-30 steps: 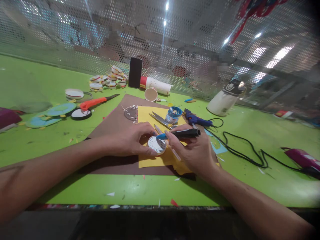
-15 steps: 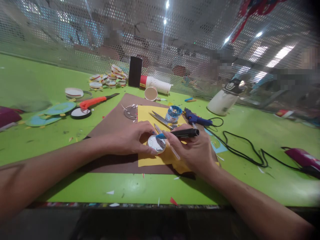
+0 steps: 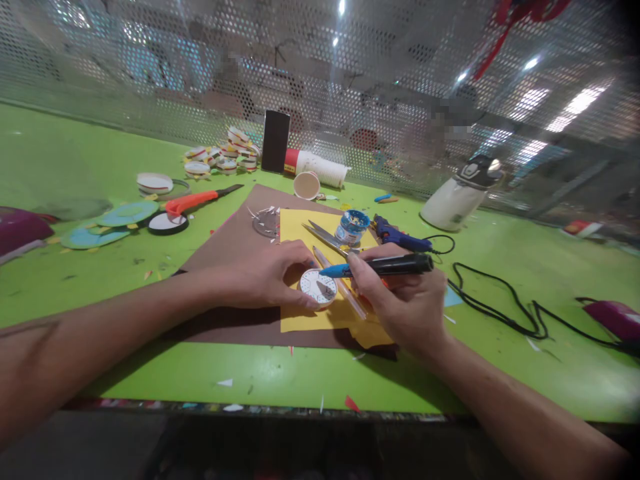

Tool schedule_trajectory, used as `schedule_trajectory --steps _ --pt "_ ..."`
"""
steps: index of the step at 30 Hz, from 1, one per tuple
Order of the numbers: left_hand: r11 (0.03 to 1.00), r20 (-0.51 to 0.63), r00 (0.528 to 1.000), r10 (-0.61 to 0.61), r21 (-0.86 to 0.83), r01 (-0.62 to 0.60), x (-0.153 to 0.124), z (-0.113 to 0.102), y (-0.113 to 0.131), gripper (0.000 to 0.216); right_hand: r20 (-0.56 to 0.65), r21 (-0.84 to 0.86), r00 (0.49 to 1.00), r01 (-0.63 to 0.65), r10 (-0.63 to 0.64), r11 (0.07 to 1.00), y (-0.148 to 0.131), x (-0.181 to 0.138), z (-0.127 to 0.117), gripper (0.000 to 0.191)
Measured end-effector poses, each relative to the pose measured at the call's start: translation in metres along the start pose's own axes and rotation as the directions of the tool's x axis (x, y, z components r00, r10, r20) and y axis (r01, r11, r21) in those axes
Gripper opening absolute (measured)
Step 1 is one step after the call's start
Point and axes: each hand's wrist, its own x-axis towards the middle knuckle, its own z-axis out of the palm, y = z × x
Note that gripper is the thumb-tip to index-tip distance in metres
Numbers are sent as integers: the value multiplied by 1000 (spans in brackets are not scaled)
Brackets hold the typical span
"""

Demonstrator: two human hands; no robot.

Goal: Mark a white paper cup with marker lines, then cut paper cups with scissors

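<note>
My left hand (image 3: 273, 273) curls around the edge of a small round white disc (image 3: 319, 288) that carries dark dots and lines near its rim. The disc rests on a sheet of yellow paper (image 3: 300, 320), with my thumb along its near side. In my right hand (image 3: 400, 293) is a marker (image 3: 380, 266) with a blue front and a black rear end. Its tip points left, at the disc's upper edge; I cannot tell whether it touches. Beneath the marker lie a slim pale pen (image 3: 345, 287) and scissors (image 3: 325, 239). A blue-stained jar (image 3: 353, 230) stands just behind.
Brown card (image 3: 225, 267) lies under the yellow paper. To the right are a blue glue gun (image 3: 400, 238), black cord (image 3: 500, 313) and a white bottle (image 3: 450, 203). An orange-handled knife (image 3: 200, 198), paper cups (image 3: 320, 168) and a phone (image 3: 276, 141) sit farther back.
My right hand has drawn the marker back to the right and slightly away from the middle of the disc, uncovering more of it. My left hand keeps its hold.
</note>
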Motion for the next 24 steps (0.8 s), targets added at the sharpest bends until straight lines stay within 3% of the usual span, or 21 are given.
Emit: schedule_trajectory --steps 3,14,24 --pt "1000 3 1000 -5 -9 5 0 0 1 40 31 26 1000 0 -1 1000 1 0 1 5" --pt "999 9 1000 13 -43 -12 -1 -1 2 36 141 190 980 -165 139 968 0 -1 5 6" --pt "999 10 999 39 -31 -38 0 -1 1 38 136 150 980 -167 147 974 1 -1 5 7"
